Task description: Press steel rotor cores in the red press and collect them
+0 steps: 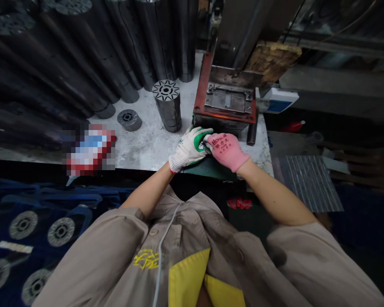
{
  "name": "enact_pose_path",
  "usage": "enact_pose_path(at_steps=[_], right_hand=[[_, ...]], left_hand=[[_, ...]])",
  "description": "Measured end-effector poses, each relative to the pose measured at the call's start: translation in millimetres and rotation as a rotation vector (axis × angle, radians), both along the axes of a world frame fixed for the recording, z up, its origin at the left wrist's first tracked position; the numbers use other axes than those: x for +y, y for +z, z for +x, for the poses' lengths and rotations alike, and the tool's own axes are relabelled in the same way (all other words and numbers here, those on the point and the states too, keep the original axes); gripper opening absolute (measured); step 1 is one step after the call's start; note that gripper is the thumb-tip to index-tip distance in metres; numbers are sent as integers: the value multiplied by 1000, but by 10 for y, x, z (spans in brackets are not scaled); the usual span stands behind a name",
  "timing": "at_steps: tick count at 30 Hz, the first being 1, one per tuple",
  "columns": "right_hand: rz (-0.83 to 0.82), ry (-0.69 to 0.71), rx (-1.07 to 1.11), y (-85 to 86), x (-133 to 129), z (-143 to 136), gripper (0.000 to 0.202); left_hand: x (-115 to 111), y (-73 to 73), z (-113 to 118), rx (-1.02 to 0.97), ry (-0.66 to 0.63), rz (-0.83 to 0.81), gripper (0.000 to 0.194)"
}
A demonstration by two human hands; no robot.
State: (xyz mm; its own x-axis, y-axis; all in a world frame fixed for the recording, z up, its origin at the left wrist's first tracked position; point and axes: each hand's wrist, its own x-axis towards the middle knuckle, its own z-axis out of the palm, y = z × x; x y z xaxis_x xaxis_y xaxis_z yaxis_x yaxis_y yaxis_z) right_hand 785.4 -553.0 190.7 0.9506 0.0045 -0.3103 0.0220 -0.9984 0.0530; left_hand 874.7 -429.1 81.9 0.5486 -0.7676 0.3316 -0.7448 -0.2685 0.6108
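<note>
My left hand [192, 147], in a white and green glove, is curled round a small object at the bench's front edge; the object is mostly hidden by the fingers. Pressed against it is my right hand [227, 149] in a pink glove, its fingers closed at the same spot. Just beyond both hands stands a machine fixture [228, 102] with a red base and a metal plate on top. To its left, a stack of slotted metal cores [169, 106] stands upright, and a short core [129, 120] lies beside it.
Tall dark core stacks [115, 51] line the back left of the bench [141, 149]. A red and blue pixelated item [91, 149] sits at the left edge. Blue trays [41, 238] with round cores are at lower left. A white box [281, 100] is right of the fixture.
</note>
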Motion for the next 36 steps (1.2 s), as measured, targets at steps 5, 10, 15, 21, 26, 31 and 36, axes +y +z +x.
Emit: enact_pose_path(at_steps=[5, 10, 15, 21, 26, 31, 36], right_hand=[[-58, 22, 75, -12, 62, 64, 43], [10, 50, 93, 165, -6, 96, 36], [83, -204, -407, 330, -499, 171, 54], [-31, -156, -615, 104, -854, 535, 71], [17, -172, -530, 142, -707, 228, 54], [143, -145, -259, -45, -387, -40, 38], [9, 31, 40, -13, -213, 23, 37]], left_hand=[[-9, 18, 0, 1, -3, 33, 62], [12, 33, 2, 45, -27, -23, 61], [-74, 103, -75, 199, 115, -141, 47], [-161, 182, -161, 111, 223, -19, 48], [-111, 79, -202, 64, 271, 27, 74], [-63, -11, -89, 28, 156, -9, 78], [-23, -62, 14, -13, -4, -120, 76]])
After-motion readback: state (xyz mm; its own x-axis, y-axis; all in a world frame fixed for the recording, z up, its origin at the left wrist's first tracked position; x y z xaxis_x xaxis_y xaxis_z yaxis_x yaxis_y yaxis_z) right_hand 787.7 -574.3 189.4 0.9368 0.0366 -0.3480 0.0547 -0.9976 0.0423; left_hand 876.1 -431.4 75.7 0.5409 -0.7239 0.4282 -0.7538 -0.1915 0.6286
